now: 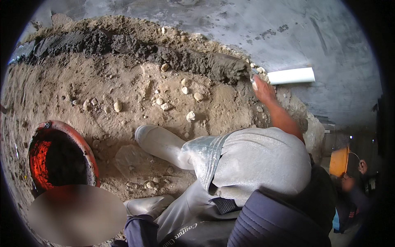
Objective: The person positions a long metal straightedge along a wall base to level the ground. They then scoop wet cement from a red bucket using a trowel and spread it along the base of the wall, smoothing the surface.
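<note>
At the far right end of a ridge of wet grey mortar (pixel 177 59), my right hand (pixel 264 89) is closed around the handle of what looks like a trowel (pixel 254 82). Its blade is mostly hidden and blurred against the mortar. A white plastic pipe (pixel 292 75) sticks out just beyond that hand. The sleeve of my left arm (pixel 140 231) shows at the lower edge, but a blurred patch covers where it leads, so the left hand cannot be made out. Beside that patch stands a red-orange bucket (pixel 91 158) with dark contents.
Sandy soil (pixel 135 82) with scattered pale stones (pixel 118 106) surrounds my grey boots (pixel 158 142). A grey concrete surface (pixel 255 29) borders the mortar on the far side. At the right, another person's hand (pixel 362 166) is by an orange bucket (pixel 339 162) with a wire handle.
</note>
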The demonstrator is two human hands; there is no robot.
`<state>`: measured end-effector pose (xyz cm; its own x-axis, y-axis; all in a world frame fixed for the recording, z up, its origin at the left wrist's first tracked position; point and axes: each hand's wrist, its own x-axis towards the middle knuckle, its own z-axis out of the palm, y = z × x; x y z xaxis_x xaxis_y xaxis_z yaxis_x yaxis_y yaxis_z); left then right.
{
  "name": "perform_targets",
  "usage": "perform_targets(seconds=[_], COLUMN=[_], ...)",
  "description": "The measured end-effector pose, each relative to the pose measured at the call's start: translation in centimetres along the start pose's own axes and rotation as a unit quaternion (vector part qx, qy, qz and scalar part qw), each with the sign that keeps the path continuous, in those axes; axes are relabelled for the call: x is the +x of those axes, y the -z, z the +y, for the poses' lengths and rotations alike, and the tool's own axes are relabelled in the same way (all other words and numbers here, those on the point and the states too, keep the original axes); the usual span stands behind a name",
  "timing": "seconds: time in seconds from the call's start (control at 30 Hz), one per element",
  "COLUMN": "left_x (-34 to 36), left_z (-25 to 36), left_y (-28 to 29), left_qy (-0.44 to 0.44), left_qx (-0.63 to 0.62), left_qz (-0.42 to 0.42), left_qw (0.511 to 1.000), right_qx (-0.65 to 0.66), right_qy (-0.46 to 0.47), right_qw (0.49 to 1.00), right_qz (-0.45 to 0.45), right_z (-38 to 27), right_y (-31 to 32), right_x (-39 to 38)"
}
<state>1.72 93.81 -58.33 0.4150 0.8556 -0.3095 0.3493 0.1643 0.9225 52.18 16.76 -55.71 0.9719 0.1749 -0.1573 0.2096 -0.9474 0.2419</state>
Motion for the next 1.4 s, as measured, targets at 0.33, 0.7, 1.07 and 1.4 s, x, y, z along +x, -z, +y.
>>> perform_targets(seconds=[0.33, 0.7, 1.07, 1.4], left_x=[-0.3, 0.5, 1.2, 0.5], left_z=[-0.2, -1.4, -2.0, -0.6], left_y=[1.1, 2.3, 3.4, 2.1], left_qy=[-0.002, 0.009, 0.02, 0.014], left_qx=[0.012, 0.02, 0.024, 0.001], left_qz=[0.003, 0.004, 0.004, -0.002], left_qw=[1.0, 1.0, 0.999, 1.0], right_qx=[0.577, 0.515, 0.379, 0.627], right_qy=[-0.246, -0.191, -0.277, -0.323], right_qw=[0.776, 0.804, 0.874, 0.7], right_qz=[-0.065, -0.228, -0.122, -0.114], right_z=[-2.9, -15.2, -8.8, -13.2], right_y=[-0.2, 0.1, -5.3, -5.6], right_x=[-1.0, 0.6, -0.6, -0.2])
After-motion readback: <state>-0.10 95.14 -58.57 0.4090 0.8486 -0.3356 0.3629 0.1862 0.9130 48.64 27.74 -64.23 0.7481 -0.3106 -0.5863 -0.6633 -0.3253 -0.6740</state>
